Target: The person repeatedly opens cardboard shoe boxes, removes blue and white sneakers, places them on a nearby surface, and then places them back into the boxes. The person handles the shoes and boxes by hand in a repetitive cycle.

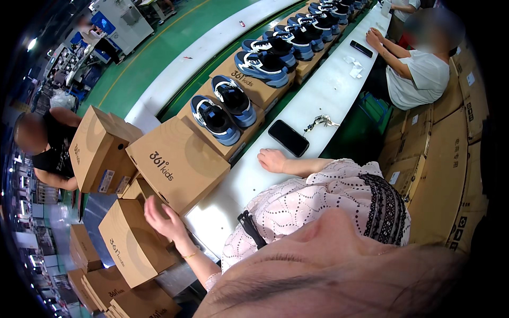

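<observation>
My left hand is raised with its fingers apart and nothing in it. It is beside the near edge of a closed brown shoebox on the line and above another shoebox lower left; whether it touches either I cannot tell. My right hand rests on the white worktop, its fingers curled in, with nothing seen in them. Just beyond it lies a black phone, with a bunch of keys beside that. Past the closed box, a pair of blue, black and white sneakers stands on a shoebox.
More sneakers on boxes run up the line. At far left a person in black is beside stacked shoeboxes. A seated co-worker in white is at far right, before large cartons. More shoeboxes lie lower left.
</observation>
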Available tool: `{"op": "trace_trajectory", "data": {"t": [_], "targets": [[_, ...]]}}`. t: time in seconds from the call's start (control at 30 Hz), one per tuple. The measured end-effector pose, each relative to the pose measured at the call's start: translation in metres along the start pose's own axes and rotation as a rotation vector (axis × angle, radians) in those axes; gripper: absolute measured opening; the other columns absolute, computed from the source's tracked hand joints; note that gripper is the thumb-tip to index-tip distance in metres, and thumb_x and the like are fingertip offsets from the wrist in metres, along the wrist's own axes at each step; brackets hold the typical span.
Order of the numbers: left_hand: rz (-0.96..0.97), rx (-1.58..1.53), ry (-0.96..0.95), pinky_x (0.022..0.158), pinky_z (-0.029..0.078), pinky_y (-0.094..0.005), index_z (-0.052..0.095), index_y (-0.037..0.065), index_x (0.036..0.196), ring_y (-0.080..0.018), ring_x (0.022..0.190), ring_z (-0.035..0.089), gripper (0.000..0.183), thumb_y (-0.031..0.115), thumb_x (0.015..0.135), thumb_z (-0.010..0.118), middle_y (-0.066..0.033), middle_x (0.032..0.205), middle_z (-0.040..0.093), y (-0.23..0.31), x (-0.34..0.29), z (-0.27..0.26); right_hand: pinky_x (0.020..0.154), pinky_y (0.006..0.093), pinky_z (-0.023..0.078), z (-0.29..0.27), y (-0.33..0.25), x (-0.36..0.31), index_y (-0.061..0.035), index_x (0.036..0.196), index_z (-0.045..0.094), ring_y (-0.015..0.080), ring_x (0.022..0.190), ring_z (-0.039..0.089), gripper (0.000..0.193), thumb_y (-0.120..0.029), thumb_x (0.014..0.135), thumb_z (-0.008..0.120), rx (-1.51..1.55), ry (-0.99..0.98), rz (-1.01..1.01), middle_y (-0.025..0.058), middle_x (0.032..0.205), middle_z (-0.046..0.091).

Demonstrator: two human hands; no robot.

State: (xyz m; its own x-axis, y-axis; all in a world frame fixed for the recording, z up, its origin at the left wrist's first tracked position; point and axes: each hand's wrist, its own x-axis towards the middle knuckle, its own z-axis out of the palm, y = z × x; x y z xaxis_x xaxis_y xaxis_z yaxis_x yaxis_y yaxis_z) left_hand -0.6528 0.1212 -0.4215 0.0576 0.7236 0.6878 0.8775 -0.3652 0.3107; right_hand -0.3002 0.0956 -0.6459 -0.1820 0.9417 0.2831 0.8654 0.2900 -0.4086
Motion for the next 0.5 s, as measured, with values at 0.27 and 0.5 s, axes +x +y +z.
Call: {"op": "trace_trajectory", "data": {"t": [0.27,0.5], "targets": [[-0.843,-0.952,-0.192,0.094,0.039,-0.0334,0.046,0.001,0.125,-0.0221,0.109,0.052,0.05,0.04,0.095,0.04,-0.0113,0.118,0.056,-0.115,-0.083,0.077,0.068,0.0399,0.047,0.005,-0.09,0.042,-0.0104,0.087,0.058,0.0281,0.08,0.06,0.014,-0.023,0.082,0.054,0.491,-0.563,-0.425,0.0082,0.084,0.061],[-0.654,-0.823,-0.403,0.088,0.041,-0.0284,0.033,0.001,0.136,-0.0166,0.104,0.052,0.056,0.03,0.092,0.051,-0.0134,0.125,0.051,-0.043,0.025,0.03,0.067,0.0412,0.046,-0.021,-0.195,0.089,-0.0129,0.086,0.059,0.0272,0.083,0.059,0.014,-0.026,0.082,0.058,0.476,-0.5,-0.89,0.0057,0.084,0.061]]}}
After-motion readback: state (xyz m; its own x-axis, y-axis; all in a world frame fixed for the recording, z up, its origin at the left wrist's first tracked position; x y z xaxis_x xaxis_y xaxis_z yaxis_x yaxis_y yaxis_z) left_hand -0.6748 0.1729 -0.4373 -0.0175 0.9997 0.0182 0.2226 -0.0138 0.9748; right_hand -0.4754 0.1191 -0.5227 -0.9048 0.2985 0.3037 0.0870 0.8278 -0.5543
